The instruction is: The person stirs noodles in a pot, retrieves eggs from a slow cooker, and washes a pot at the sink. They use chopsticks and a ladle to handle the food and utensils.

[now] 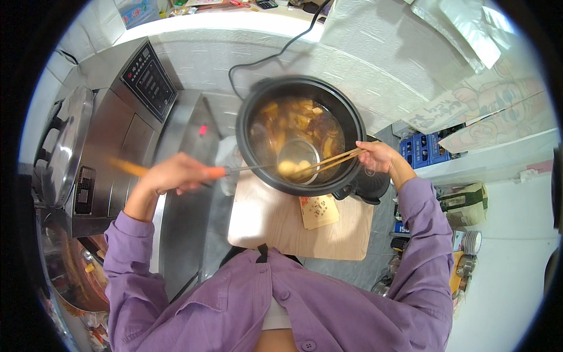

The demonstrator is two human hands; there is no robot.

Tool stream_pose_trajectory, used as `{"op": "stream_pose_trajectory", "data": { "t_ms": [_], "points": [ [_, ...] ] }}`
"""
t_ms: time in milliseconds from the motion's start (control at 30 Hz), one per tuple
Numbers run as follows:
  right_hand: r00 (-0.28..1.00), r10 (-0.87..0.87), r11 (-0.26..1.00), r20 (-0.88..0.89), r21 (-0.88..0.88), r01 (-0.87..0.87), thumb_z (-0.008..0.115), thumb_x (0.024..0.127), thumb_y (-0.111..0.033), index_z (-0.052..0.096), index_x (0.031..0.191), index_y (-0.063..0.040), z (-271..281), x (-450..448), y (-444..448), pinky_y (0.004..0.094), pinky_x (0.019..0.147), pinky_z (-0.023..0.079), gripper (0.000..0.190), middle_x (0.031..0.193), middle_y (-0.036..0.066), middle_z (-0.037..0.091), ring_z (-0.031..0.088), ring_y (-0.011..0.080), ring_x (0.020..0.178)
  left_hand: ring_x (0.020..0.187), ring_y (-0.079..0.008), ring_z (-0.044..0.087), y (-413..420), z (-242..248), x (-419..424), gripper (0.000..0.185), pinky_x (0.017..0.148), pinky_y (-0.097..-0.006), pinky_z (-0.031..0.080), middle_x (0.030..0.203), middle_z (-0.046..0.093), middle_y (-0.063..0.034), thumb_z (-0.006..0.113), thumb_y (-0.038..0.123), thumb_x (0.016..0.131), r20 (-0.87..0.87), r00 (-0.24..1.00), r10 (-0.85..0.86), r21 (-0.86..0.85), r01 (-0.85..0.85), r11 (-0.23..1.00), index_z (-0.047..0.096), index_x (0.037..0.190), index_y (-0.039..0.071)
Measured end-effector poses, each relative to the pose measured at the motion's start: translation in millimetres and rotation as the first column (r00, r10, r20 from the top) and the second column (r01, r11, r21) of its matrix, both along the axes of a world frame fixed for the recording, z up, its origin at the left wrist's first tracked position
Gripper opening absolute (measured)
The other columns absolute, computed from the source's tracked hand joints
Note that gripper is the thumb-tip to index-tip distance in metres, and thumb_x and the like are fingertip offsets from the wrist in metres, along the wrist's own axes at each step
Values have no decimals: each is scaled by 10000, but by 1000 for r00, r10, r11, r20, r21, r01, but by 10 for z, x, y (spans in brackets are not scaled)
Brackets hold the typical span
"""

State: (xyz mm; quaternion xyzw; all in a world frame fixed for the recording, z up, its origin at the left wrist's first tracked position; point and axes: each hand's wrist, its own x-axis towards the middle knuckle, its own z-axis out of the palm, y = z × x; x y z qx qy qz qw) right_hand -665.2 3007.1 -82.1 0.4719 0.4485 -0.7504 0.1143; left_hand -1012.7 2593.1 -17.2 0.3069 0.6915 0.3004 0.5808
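Observation:
My left hand point(178, 172), slightly blurred, grips the orange handle of a long ladle or strainer point(303, 147). Its round metal bowl sits in the broth at the near side of a black electric pot point(243, 136). A few pale yellow round pieces point(288, 167), perhaps balls or eggs, lie in the bowl. From the pot's right rim, my right hand point(379, 156) holds a pair of wooden chopsticks point(336, 162), their tips down at these pieces. Brown broth with chunks of food point(290, 118) fills the pot; what lies deeper is hidden.
The pot stands on a light wooden table point(264, 215) with printed paper bags point(320, 213) at its near side. A stainless steel machine point(118, 149) with a control panel is at left. Behind runs a black cord point(270, 57). Blue crates point(424, 149) stand at right.

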Motion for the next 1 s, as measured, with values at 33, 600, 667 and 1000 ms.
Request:
{"op": "stream_pose_trajectory", "data": {
  "t_ms": [33, 600, 667, 1000],
  "points": [
    [999, -28, 997, 37, 74, 25, 568, 992, -348, 662, 906, 7, 17, 37, -70, 171, 395, 408, 378, 607, 44, 639, 519, 61, 441, 448, -51, 422, 5, -15, -24, 259, 401, -218, 330, 583, 537, 23, 665, 280, 898, 24, 1000, 12, -6, -12, 1000, 764, 918, 41],
    [839, -303, 518, -453, 661, 544, 493, 1022, -390, 667, 997, 29, 714, 789, -979, 186, 392, 296, 455, 574, 8, 574, 453, 52, 430, 408, 2, 343, -576, -249, 144, 206, 357, -166, 268, 654, 567, -1, 606, 255, 972, 299, 900, 316, 80, -353, 932, 618, 970, 49],
    [825, -335, 592, -456, 579, 560, 480, 1027, -398, 657, 1036, 28, 515, 758, -1092, 178, 394, 312, 461, 582, 4, 578, 453, 46, 431, 412, 6, 338, -590, -191, 249, 210, 359, -161, 272, 659, 551, 10, 596, 242, 976, 343, 883, 320, 120, -379, 918, 612, 996, 34],
    [483, -661, 624, -574, -63, 779, 467, 1029, -418, 652, 1101, 72, -164, 414, -1698, 207, 433, 334, 528, 580, 29, 555, 436, 85, 447, 461, -20, 383, -681, -140, 888, 453, 383, -184, 261, 663, 542, 21, 693, 356, 890, 339, 838, 428, 178, -503, 846, 662, 1179, 8]
  ]
}}
